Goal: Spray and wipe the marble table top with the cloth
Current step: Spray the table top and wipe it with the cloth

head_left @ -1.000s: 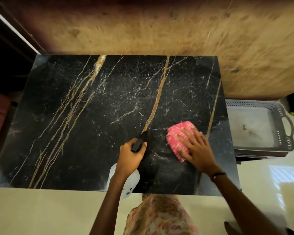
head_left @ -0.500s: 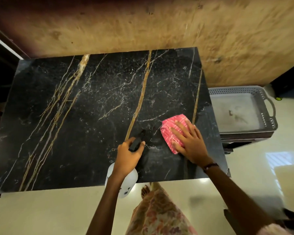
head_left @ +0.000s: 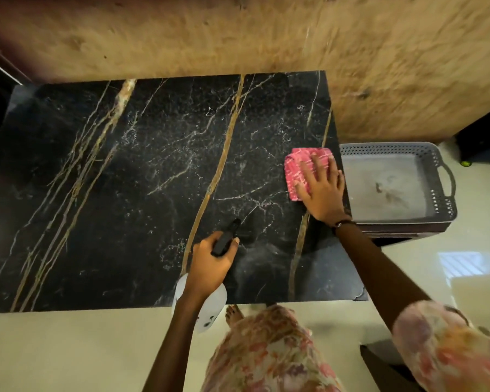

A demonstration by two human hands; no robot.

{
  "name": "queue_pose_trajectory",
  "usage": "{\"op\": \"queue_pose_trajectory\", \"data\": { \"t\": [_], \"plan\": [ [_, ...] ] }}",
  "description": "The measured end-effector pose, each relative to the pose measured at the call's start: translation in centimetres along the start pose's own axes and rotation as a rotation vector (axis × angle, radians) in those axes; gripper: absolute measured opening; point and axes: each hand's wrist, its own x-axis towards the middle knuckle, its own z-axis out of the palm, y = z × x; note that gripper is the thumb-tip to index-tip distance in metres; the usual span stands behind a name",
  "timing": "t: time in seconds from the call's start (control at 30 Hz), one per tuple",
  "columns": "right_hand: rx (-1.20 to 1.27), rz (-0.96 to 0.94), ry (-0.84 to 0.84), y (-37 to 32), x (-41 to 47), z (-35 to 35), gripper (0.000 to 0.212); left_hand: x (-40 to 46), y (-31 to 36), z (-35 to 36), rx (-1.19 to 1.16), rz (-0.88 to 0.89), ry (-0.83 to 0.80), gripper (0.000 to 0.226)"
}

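The cloth (head_left: pixel 300 171) is pressed onto the marble table top (head_left: pixel 125 193) near its right edge by the right hand (head_left: pixel 321 190). The spray bottle (head_left: pixel 207 304) is held at the near edge by the left hand (head_left: pixel 212 264). A basket (head_left: pixel 441 176) is set right of the table.

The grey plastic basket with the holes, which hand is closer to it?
Right. The right hand presses the pink cloth beside the grey plastic basket; the left hand, holding the spray bottle, is farther away.

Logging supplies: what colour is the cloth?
Pink with a fine white fleck pattern; the cloth shows clearly in the head view.
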Motion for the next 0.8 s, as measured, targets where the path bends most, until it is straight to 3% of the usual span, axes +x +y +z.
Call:
{"op": "queue_pose_trajectory", "data": {
  "t": [0.1, 0.2, 0.33, 0.47, 0.67, 0.8],
  "plan": [
    [-0.043, -0.242, -0.038, 2.1, -5.3, 0.2, 0.06, 0.0, 0.8, 0.9, 0.011, 0.0, 0.027, 0.016],
    [-0.083, -0.331, -0.096, 5.8, -9.2, -0.4, 0.066, -0.1, 1.0, 1.7, -0.005, -0.013, 0.021, 0.015],
    [-0.028, -0.218, -0.084, 7.5, -7.0, -1.2, 0.065, -1.1, 1.8, 2.8, -0.022, -0.032, -0.001, 0.004],
    [0.049, -0.016, -0.045, 2.6, -4.4, -0.7, 0.06, -2.1, 1.6, 3.5, -0.037, -0.049, -0.001, 0.01],
    [0.083, -0.297, -0.062, -2.5, -13.2, 1.3, 0.055, -3.5, 1.5, 4.3, -0.026, -0.035, -0.026, 0.021],
    [0.036, -0.471, -0.154, -0.2, -20.2, 1.3, 0.051, -4.4, 1.5, 4.5, -0.026, -0.029, -0.056, 0.022]
  ]
}}
